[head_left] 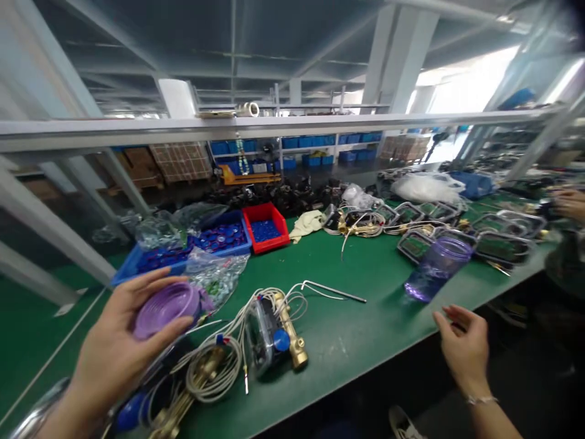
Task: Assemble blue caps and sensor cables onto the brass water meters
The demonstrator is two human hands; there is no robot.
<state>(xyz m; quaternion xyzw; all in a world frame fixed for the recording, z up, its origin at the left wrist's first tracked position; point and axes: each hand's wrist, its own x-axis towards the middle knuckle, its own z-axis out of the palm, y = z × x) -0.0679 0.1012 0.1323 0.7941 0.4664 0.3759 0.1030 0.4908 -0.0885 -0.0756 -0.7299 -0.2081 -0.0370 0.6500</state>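
My left hand [114, 341] holds a round purple ribbed lid [165, 308] over the left part of the green table [365, 286]. Just right of it lies a brass water meter [278, 332] with a clear housing, a blue cap and coiled white cables. My right hand [464, 347] hovers with fingers apart past the table's front edge, holding nothing. A translucent purple cup [439, 267] stands on the table just above that hand.
A red bin [265, 227] and a blue tray [183, 250] of blue caps sit at the back, with plastic bags nearby. Several framed green boards [503, 247] and cabled meters crowd the right. Another person's hand [569, 204] works at the far right. A grey rail crosses overhead.
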